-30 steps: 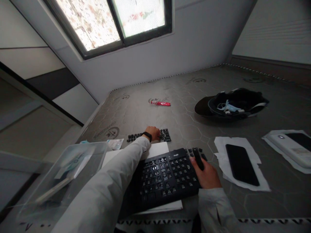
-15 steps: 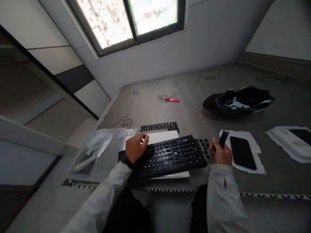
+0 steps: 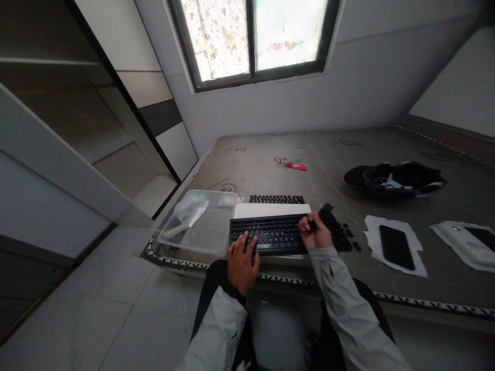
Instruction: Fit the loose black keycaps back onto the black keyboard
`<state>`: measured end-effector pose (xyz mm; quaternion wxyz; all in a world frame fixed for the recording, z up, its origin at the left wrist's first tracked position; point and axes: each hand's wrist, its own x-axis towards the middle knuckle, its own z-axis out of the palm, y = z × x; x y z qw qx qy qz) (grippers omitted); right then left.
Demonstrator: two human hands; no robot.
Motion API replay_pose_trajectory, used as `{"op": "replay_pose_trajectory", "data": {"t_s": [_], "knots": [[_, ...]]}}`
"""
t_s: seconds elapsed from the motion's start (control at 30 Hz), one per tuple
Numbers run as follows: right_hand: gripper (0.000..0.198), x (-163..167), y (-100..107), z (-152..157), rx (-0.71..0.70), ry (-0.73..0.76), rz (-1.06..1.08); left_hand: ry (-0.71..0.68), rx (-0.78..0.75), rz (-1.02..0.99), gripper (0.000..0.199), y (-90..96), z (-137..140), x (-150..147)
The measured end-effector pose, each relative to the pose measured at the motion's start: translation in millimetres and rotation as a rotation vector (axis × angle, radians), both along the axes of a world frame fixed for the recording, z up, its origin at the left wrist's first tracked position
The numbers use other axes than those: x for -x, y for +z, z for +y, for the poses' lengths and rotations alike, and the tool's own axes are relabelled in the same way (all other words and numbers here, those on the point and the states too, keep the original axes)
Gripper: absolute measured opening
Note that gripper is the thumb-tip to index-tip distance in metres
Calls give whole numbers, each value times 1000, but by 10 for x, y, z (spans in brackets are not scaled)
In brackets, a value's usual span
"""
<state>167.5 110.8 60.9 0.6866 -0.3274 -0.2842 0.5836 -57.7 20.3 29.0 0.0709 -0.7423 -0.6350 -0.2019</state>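
Note:
A black keyboard (image 3: pixel 270 245) lies in front of me on a white board or box (image 3: pixel 266 209), with many of its keycaps off. My left hand (image 3: pixel 243 263) rests at its front left, fingers spread over the lower keys. Above the keyboard's right end, my right hand (image 3: pixel 316 233) is closed around a short black brush-like tool (image 3: pixel 327 210), whose flared end points up. Its exact kind is unclear. Loose black keycaps (image 3: pixel 356 246) lie to the right of that hand, partly hidden by it. More keycaps (image 3: pixel 276 199) stand in rows behind the white board.
To the left sits a clear plastic tray (image 3: pixel 207 245) with packets inside. A red packet (image 3: pixel 296 166) lies farther back. On the right are a dark cap (image 3: pixel 406 188), a black phone (image 3: pixel 396 246) on white paper and a white device (image 3: pixel 469 239). The padded surface's front edge (image 3: pixel 286 280) is near my knees.
My right hand has moved left with the black tool, from beside the keyboard to over its right end. The left hand has opened onto the front keys. The keyboard lies straighter; the view has shifted.

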Motion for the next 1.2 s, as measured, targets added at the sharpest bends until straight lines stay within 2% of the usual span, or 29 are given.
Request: {"op": "replay_pose_trajectory", "data": {"t_s": [0.13, 0.4, 0.53, 0.8, 1.03, 1.2], "knots": [[36, 263, -85, -14, 70, 115, 132, 7, 23, -18, 49, -46, 8, 0], [39, 406, -179, 29, 96, 8, 36, -28, 57, -101, 50, -77, -3, 8], [37, 449, -203, 73, 88, -20, 55, -42, 63, -105, 49, -86, 25, 21], [38, 449, -222, 185, 166, 41, 12, -43, 72, -130, 48, -122, 80, 11], [36, 545, -278, 284, 97, -46, 50, -45, 82, -135, 48, -126, 112, -3], [42, 526, -345, 316, 96, 5, -22, -55, 58, -171, 48, -132, 118, -26]]}}
